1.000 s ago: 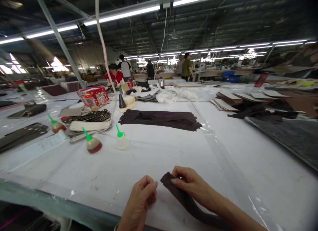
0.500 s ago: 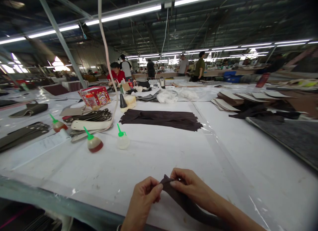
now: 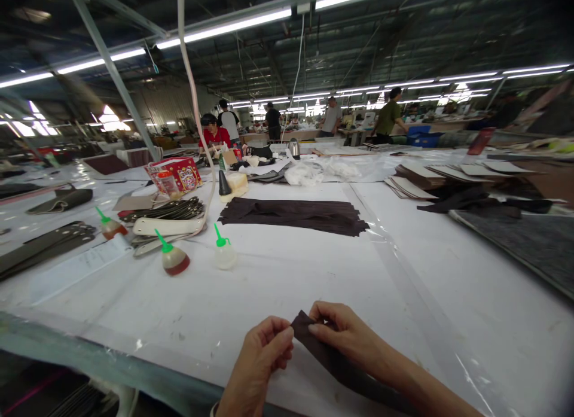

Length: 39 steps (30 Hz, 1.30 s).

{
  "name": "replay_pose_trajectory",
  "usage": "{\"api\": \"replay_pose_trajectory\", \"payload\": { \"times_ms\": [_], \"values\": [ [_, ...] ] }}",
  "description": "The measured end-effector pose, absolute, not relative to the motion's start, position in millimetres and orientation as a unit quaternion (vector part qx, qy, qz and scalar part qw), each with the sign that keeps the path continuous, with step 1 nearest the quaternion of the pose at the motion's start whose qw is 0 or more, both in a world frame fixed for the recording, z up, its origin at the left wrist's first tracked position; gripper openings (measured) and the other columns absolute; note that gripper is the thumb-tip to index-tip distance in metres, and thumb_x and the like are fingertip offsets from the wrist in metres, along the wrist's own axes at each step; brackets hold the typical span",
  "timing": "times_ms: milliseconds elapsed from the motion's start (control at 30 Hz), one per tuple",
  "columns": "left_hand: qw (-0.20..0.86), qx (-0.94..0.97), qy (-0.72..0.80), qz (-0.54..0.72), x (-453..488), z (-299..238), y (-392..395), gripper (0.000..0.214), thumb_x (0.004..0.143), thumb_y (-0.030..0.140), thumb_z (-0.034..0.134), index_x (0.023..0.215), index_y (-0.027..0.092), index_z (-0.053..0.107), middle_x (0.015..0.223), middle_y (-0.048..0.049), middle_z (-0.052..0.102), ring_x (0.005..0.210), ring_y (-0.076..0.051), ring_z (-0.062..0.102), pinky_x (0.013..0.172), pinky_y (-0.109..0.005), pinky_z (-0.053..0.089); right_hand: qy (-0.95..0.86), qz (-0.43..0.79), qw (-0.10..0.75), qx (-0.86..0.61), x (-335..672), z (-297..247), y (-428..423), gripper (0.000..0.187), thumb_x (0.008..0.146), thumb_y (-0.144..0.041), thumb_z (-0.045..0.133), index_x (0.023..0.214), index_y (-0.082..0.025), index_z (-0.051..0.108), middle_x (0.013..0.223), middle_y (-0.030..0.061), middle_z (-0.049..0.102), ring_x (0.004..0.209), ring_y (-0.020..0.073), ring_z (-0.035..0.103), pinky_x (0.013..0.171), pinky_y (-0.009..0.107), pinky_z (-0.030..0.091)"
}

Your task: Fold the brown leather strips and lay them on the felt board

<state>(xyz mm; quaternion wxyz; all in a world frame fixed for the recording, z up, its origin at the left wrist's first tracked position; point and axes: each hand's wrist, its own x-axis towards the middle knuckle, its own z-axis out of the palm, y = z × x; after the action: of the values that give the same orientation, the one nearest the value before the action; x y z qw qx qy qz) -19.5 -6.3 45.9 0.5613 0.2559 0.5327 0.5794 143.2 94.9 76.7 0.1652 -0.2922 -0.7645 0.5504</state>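
A dark brown strip (image 3: 329,364), fabric or thin leather, runs from my fingertips back under my right forearm toward the table's near edge. My left hand (image 3: 264,351) pinches the strip's left corner between thumb and forefinger. On the other side of that end, my right hand (image 3: 343,330) grips it, thumb on top and fingers curled behind. Beyond my hands, a flat pile of similar dark strips (image 3: 293,215) lies across the white table (image 3: 287,273). The strip's far end is hidden below the frame.
Squeeze bottles with green spouts stand left: one clear (image 3: 225,255), two with reddish liquid, the nearer bottle (image 3: 174,260) among them. Behind them lie stacked perforated pieces (image 3: 168,227). A grey felt sheet (image 3: 520,243) and stacked boards (image 3: 417,180) are at right. Several people work farther back.
The strip's end looks flatter and more spread between my fingers; before, it was bunched. My hands have barely shifted. In the background, a person in green leans toward the right.
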Motion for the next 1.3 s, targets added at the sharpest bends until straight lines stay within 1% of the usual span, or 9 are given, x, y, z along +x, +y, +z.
{"api": "replay_pose_trajectory", "payload": {
  "times_ms": [300,633,767,833,900,1000,1100,1200,1300],
  "values": [
    [0.574,0.258,0.515,0.582,-14.9,29.3,-2.4,0.041,0.065,0.048,0.078,0.067,0.018,0.050,0.050,0.0064,0.042,0.049,-0.007,0.030,0.050,-0.023,0.020,-0.760,0.552,0.156,-0.304,143.2,76.8,94.0,0.018,0.079,-0.033,0.055,0.074,-0.017,0.054,0.066,-0.0024,0.049,0.063,0.0123,0.040,0.055,0.024,0.029],
    [0.599,0.220,0.439,0.632,-30.0,52.7,-16.2,0.039,0.071,0.040,0.077,0.061,0.018,0.047,0.057,0.0045,0.042,0.054,-0.008,0.033,0.053,-0.022,0.028,-0.752,0.549,0.176,-0.320,144.1,80.4,98.8,0.022,0.078,-0.038,0.055,0.071,-0.017,0.053,0.068,-0.0013,0.048,0.066,0.0137,0.040,0.058,0.025,0.031],
    [0.491,0.247,0.552,0.628,-51.8,50.5,-18.5,0.036,0.068,0.045,0.078,0.064,0.017,0.056,0.055,0.0048,0.044,0.053,-0.009,0.037,0.052,-0.022,0.030,-0.734,0.576,0.152,-0.326,145.3,80.2,99.8,0.023,0.077,-0.040,0.055,0.074,-0.017,0.052,0.066,-0.0024,0.045,0.062,0.0126,0.037,0.055,0.025,0.027],
    [0.394,0.291,0.634,0.599,-60.0,48.1,-18.8,0.029,0.070,0.045,0.074,0.068,0.018,0.063,0.056,0.0022,0.051,0.056,-0.013,0.046,0.057,-0.025,0.037,-0.728,0.586,0.142,-0.326,144.6,80.0,98.8,0.022,0.077,-0.040,0.055,0.075,-0.018,0.051,0.064,-0.0034,0.043,0.060,0.0120,0.035,0.053,0.025,0.025],
    [0.275,0.358,0.684,0.573,-64.0,48.7,-18.8,0.021,0.070,0.037,0.070,0.083,0.021,0.071,0.077,-0.0037,0.066,0.079,-0.022,0.059,0.075,-0.031,0.045,-0.733,0.583,0.141,-0.321,143.7,80.1,98.0,0.021,0.078,-0.038,0.054,0.075,-0.018,0.051,0.064,-0.0034,0.043,0.060,0.0119,0.035,0.053,0.024,0.025],
    [0.181,0.430,0.700,0.541,-60.5,57.0,-16.8,0.034,0.074,0.031,0.064,0.107,0.026,0.070,0.114,-0.0059,0.066,0.113,-0.028,0.054,0.100,-0.037,0.036,-0.753,0.561,0.148,-0.311,142.2,79.9,98.1,0.017,0.078,-0.034,0.054,0.073,-0.017,0.052,0.068,-0.0021,0.048,0.064,0.0128,0.039,0.057,0.024,0.029],
    [0.284,0.457,0.696,0.477,-48.6,68.0,-9.8,0.028,0.085,0.040,0.057,0.105,0.024,0.069,0.097,-0.0060,0.070,0.097,-0.026,0.061,0.091,-0.038,0.041,-0.770,0.545,0.158,-0.291,140.2,78.3,98.7,0.015,0.079,-0.031,0.054,0.073,-0.017,0.054,0.069,-0.0018,0.051,0.067,0.0131,0.042,0.059,0.024,0.031],
    [0.398,0.484,0.637,0.449,-36.2,72.8,2.2,0.025,0.081,0.038,0.064,0.098,0.021,0.068,0.084,-0.0035,0.068,0.083,-0.022,0.061,0.077,-0.031,0.043,-0.779,0.539,0.156,-0.280,137.5,77.8,98.9,0.016,0.080,-0.030,0.056,0.074,-0.016,0.056,0.066,-0.0028,0.049,0.063,0.0118,0.040,0.056,0.023,0.030],
    [0.454,0.484,0.583,0.469,-30.4,71.5,15.2,0.013,0.074,0.030,0.068,0.076,0.017,0.065,0.072,-0.0007,0.063,0.071,-0.017,0.055,0.064,-0.026,0.039,-0.777,0.538,0.154,-0.287,135.2,81.4,99.4,0.018,0.080,-0.031,0.058,0.074,-0.015,0.059,0.065,-0.0027,0.050,0.061,0.0110,0.040,0.054,0.023,0.028]
  ]
}}
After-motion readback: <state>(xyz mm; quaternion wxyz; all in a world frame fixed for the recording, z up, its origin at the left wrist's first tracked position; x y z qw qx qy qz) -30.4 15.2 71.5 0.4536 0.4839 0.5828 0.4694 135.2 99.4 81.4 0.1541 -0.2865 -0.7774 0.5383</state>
